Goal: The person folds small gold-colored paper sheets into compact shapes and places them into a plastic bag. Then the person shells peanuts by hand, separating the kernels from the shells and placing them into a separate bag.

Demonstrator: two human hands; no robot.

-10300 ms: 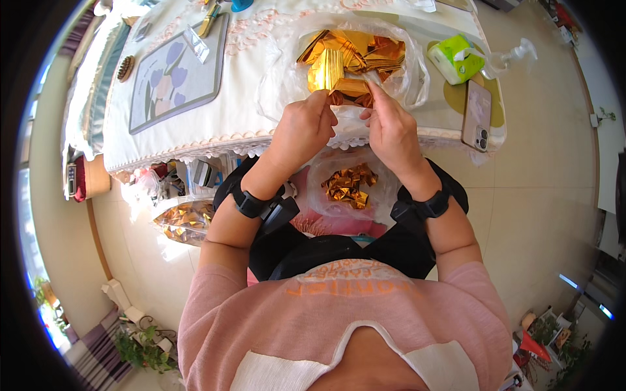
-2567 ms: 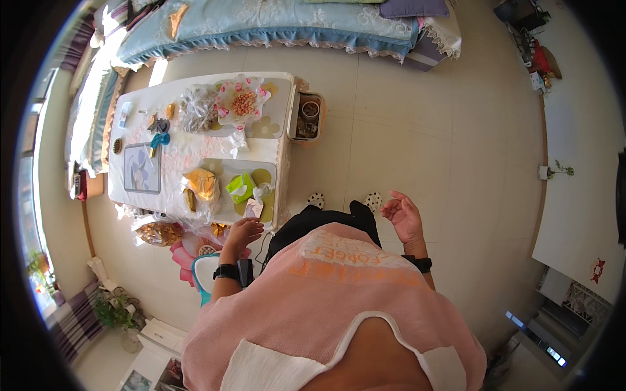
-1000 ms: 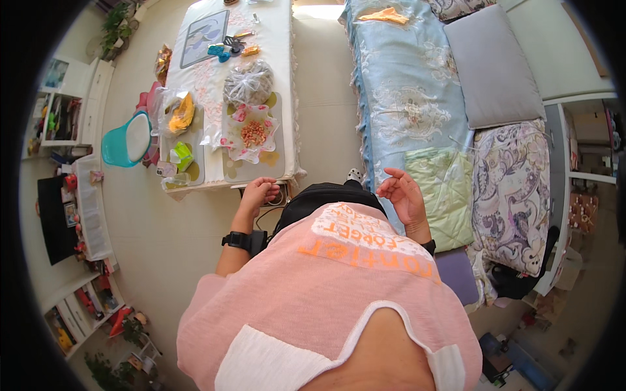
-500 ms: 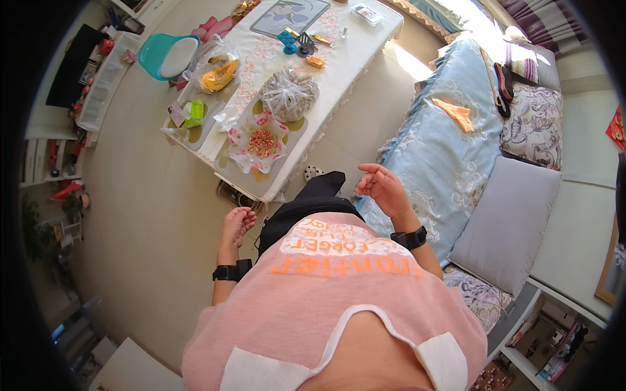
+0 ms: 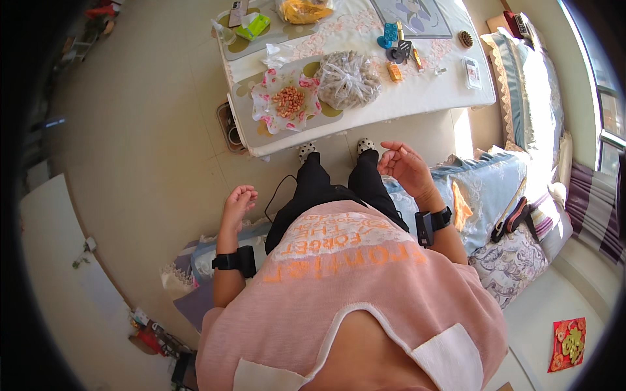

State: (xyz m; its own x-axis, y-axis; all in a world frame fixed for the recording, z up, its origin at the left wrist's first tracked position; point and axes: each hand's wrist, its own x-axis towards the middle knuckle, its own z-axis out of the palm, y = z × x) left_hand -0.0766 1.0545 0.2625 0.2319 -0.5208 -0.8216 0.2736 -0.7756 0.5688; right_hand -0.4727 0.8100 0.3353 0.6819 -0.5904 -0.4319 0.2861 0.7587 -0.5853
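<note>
My left hand point(image 5: 239, 203) hangs in the air over the floor with its fingers loosely bent and nothing in them. My right hand point(image 5: 407, 168) is raised in front of the sofa, empty, its fingers apart and slightly curled. Neither hand touches anything. Beyond them is a table with a white cloth point(image 5: 417, 101). Near its close edge sits a scalloped, pink-flowered dish point(image 5: 266, 104) holding reddish-brown kernels point(image 5: 288, 101) that look like shelled peanuts. Right beside the dish stands a clear plastic bag point(image 5: 349, 79) full of tan, lumpy pieces, too veiled to name.
Farther along the table are a green packet point(image 5: 253, 27), a bag with something yellow point(image 5: 305, 10), a blue stand point(image 5: 389, 36), a small orange packet point(image 5: 394, 72) and a clear box point(image 5: 471, 73). A blue-covered sofa point(image 5: 486, 179) with an orange cloth point(image 5: 462, 207) lies to my right.
My body has turned, so the table now lies straight ahead with its long side toward me. The sofa has swung round to my right and behind me. Both hands stay empty.
</note>
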